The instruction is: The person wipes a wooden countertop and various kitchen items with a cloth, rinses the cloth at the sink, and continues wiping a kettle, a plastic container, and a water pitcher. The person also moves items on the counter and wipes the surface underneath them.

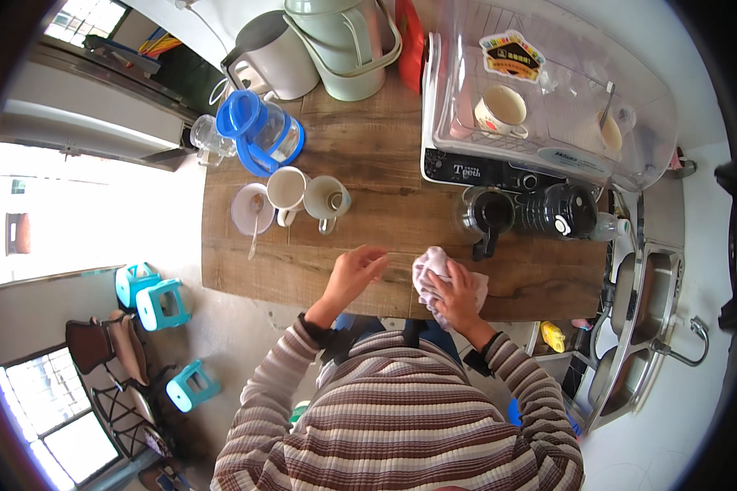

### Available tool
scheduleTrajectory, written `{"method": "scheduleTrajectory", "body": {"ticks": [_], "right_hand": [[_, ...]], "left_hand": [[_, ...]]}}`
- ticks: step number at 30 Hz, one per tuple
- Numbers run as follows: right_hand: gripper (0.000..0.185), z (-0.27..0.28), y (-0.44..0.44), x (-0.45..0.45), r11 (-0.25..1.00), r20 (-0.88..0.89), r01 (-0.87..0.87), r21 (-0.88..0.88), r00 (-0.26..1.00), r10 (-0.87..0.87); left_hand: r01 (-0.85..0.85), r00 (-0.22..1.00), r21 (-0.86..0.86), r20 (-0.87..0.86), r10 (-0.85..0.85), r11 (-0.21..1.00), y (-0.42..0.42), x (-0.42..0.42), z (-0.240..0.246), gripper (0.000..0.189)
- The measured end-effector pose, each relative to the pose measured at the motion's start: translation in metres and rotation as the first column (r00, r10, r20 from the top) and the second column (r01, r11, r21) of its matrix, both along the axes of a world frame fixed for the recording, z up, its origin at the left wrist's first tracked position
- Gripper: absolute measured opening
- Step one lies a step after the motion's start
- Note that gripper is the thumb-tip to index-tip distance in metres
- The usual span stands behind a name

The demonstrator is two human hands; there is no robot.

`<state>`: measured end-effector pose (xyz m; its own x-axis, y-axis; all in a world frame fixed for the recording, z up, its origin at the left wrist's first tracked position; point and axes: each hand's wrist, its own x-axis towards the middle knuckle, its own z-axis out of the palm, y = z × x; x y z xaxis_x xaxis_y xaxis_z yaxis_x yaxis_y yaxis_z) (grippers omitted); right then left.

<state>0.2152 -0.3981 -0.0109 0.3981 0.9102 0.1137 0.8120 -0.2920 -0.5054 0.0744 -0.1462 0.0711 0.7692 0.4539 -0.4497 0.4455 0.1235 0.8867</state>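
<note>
My right hand (457,294) presses on a crumpled pale pink cloth (431,264) at the near edge of the wooden table (368,239). Its fingers are spread over the cloth. To its left, my left hand (357,273) is over the table with nothing in it, fingers apart and slightly bent. Beyond my left hand stand a white mug (287,189), a glass mug (327,197) and a bowl-like cup (253,208) with a spoon (254,236) in it. A glass pot with a black lid and handle (491,212) stands beyond my right hand.
A blue-lidded glass pitcher (264,132), a glass jar (212,138), an electric kettle (276,55) and a pale green thermos jug (344,49) stand at the back left. A clear plastic-covered rack (553,92), a black bottle (556,210) and a steel sink (648,294) are at right.
</note>
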Motion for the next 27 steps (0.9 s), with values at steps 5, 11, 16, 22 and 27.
{"method": "scheduleTrajectory", "body": {"ticks": [5, 11, 16, 22, 27], "right_hand": [[0.075, 0.0, 0.114, -0.001, 0.998, -0.001, 0.02, 0.053, 1.0, -0.02], [0.071, -0.002, 0.249, 0.036, 0.977, 0.051, 0.157, 0.143, 0.985, -0.166], [0.055, -0.016, 0.298, 0.048, 0.869, -0.312, 0.329, 0.368, 0.925, -0.218], [0.06, -0.022, 0.295, 0.052, 0.964, 0.082, 0.248, 0.095, 0.963, -0.256], [0.062, -0.02, 0.291, 0.05, 0.97, 0.036, 0.241, -0.031, 0.97, -0.24]], "left_hand": [[-0.06, 0.976, -0.198, 0.195, 0.1, 0.978, 0.053, -0.014, 0.038, 0.034], [-0.023, 0.945, -0.286, 0.307, 0.115, 0.958, 0.101, 0.009, 0.091, 0.038], [0.032, 0.902, -0.401, 0.407, 0.146, 0.916, 0.119, 0.065, 0.13, 0.042], [0.017, 0.911, -0.198, 0.408, 0.066, 0.98, 0.147, 0.206, 0.143, 0.042], [-0.107, 0.99, 0.342, 0.127, 0.067, 0.934, 0.169, 0.309, 0.143, 0.053]]}}
